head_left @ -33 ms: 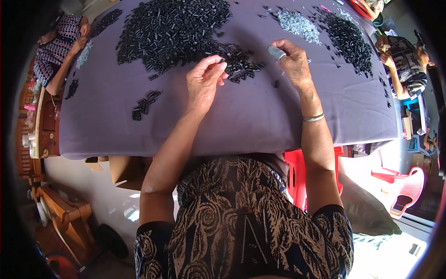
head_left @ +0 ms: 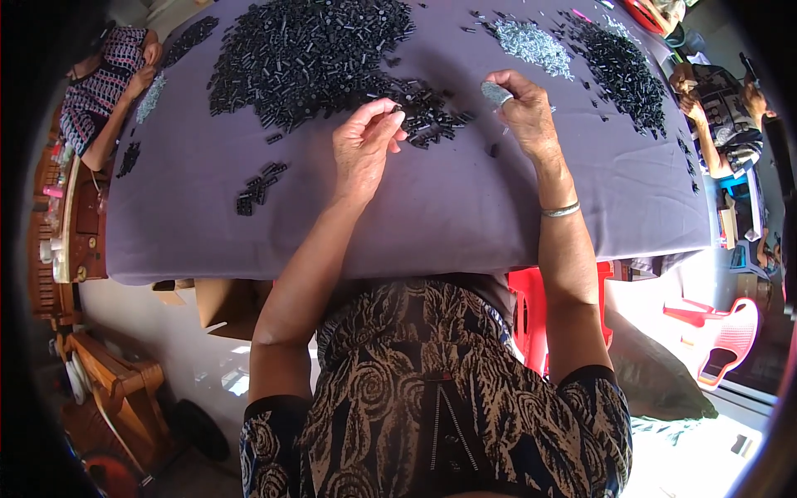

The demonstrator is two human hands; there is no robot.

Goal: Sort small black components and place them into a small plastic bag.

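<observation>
My left hand [head_left: 363,149] is closed in a pinch above the near edge of the black pile. Between its thumb and fingertips is a small black piece [head_left: 398,108]. To its right, my right hand [head_left: 529,112] is curled shut, with a speckled grey rounded thing [head_left: 496,93] showing at its fingers; its kind I cannot make out. Small silvery pins peek out beside that hand. A big heap of short black cylindrical pieces [head_left: 307,58] lies beyond my left hand, with a looser spread of them [head_left: 436,116] between my hands.
Several black pieces [head_left: 259,189] lie apart at the left on the purple tablecloth [head_left: 432,224]. Silvery pins [head_left: 534,48] form a pile at the far right, beside another black heap [head_left: 623,75]. People sit at both sides [head_left: 108,91]. A red chair [head_left: 726,340] stands at right.
</observation>
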